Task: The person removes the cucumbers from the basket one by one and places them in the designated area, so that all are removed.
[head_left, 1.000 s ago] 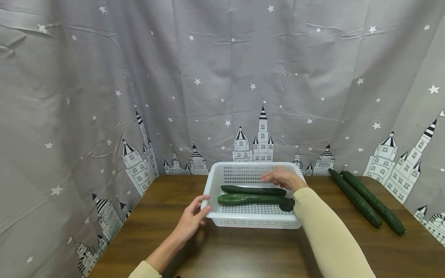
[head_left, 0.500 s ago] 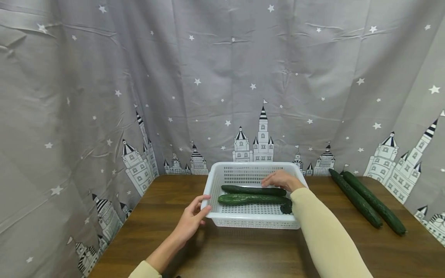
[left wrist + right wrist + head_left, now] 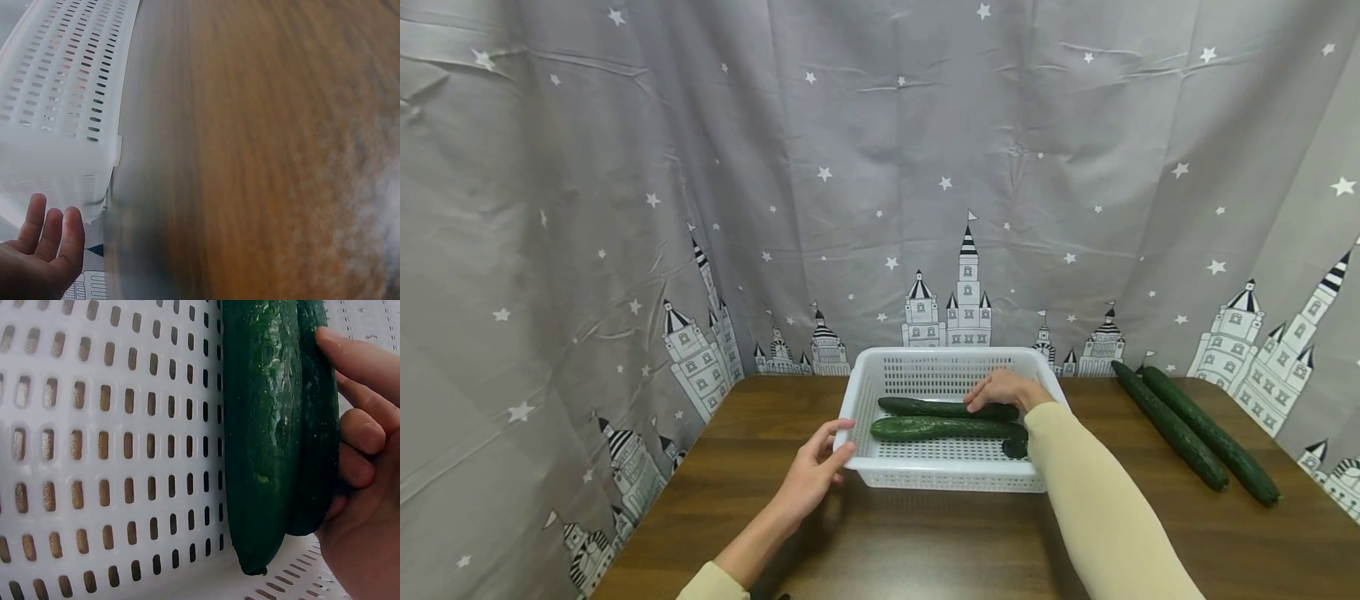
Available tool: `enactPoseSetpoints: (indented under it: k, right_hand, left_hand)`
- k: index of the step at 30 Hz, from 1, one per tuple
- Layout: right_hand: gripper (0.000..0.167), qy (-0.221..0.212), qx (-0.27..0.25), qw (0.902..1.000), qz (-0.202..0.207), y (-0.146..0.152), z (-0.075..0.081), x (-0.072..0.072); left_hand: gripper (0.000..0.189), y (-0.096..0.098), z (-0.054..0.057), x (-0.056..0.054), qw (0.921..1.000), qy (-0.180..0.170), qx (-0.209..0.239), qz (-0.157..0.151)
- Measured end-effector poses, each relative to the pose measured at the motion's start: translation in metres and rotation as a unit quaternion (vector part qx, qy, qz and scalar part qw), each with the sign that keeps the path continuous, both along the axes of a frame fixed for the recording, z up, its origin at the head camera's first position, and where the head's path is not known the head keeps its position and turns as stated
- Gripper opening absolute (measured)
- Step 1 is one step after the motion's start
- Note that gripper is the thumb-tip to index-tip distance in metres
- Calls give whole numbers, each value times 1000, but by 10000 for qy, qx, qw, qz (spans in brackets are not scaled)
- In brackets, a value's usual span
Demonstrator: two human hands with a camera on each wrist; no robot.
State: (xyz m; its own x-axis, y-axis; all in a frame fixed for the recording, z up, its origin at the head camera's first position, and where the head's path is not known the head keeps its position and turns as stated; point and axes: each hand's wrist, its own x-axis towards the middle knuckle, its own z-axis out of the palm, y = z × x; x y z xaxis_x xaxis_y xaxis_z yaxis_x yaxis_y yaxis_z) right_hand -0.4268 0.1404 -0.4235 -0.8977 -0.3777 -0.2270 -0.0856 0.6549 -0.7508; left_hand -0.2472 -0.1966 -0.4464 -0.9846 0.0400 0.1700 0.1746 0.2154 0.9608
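Observation:
A white perforated plastic basket (image 3: 955,476) stands on the table with two dark green cucumbers in it. My left hand (image 3: 811,472) grips the basket's left rim near the front corner; in the left wrist view, three fingers of that hand (image 3: 50,247) show by the basket's end wall (image 3: 44,156). Inside the basket, my right hand (image 3: 1006,390) pinches the rear, thinner cucumber (image 3: 925,407) near its right part. The right wrist view shows fingers curled against this cucumber (image 3: 319,450), which lies alongside the thicker front cucumber (image 3: 262,444).
Two more long cucumbers, the left one (image 3: 1168,425) and the right one (image 3: 1213,437), lie side by side on the wooden table (image 3: 955,550) at the right. A dark lump (image 3: 1015,448) shows below the right cuff. Behind the table hangs a grey curtain (image 3: 850,208).
My right hand has come down from above the rear cucumber, and its fingertips are now on it. The left hand keeps its place on the basket.

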Motion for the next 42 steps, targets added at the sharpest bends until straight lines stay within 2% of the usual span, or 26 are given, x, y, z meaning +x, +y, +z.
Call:
enactPoseSetpoints:
  k: [4, 14, 19, 27, 34, 42]
  right_hand:
    - [33, -65, 95, 9999, 42, 2, 0, -2]
    - [39, 113, 662, 9970, 387, 1, -2, -5]
    - [37, 319, 629, 9966, 428, 0, -4, -7]
    - [36, 350, 433, 9970, 529, 2, 0, -6]
    - [37, 49, 128, 9999, -12, 1, -7, -1]
    - [41, 96, 323, 9994, 91, 0, -6, 3]
  left_hand:
    - [37, 1, 0, 0, 10000, 1, 20, 1]
    - [36, 0, 0, 1, 10000, -44, 0, 40]
    - [36, 0, 1, 1, 10000, -40, 1, 67]
    - [37, 1, 0, 0, 9999, 8, -41, 136]
    - [37, 2, 1, 0, 9999, -27, -80, 95]
    - [39, 0, 2, 0, 9999, -2, -100, 54]
